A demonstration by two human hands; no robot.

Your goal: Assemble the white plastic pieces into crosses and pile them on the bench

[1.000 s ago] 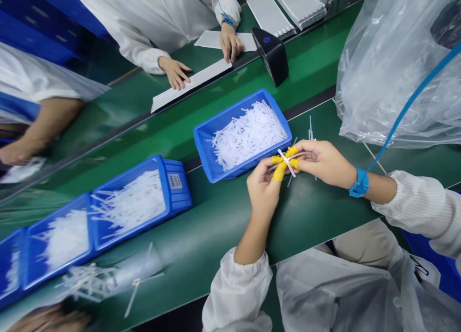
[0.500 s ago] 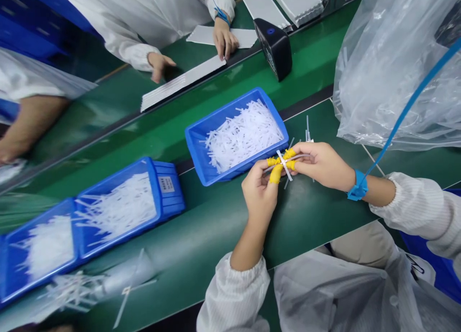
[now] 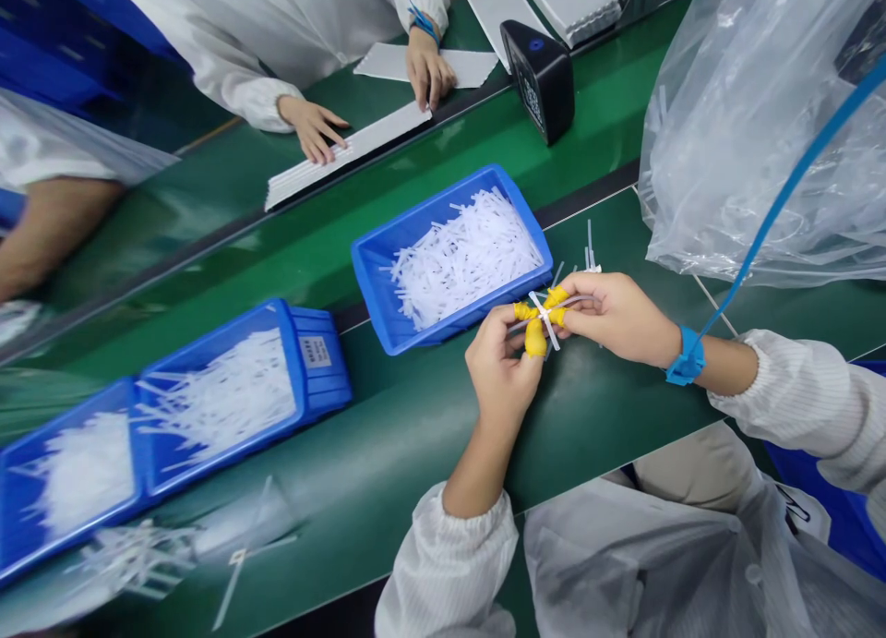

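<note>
In front of the middle blue bin, both my hands hold a cross-shaped piece of thin white plastic strips [image 3: 545,320]. My left hand [image 3: 504,366] pinches it from the left, and my right hand [image 3: 623,320] grips the right-hand strip between thumb and fingers. Yellow covers wrap the fingertips that press near the crossing. Fingers partly hide the centre of the piece. Just beyond my right hand, more thin strips [image 3: 591,255] lie on the green table.
White strips fill the middle blue bin [image 3: 388,317] and two joined bins [image 3: 325,356] at left. A black box-shaped device [image 3: 544,84] stands on the green belt. Clear plastic bags [image 3: 748,186] lie at right. Across the belt, a co-worker's hands [image 3: 311,126] touch a white strip stack [image 3: 374,144].
The co-worker's hand at left has spread flat onto the white strip stack. The black device has shifted right along the belt. My left thumb has moved slightly right; both my hands keep their hold.
</note>
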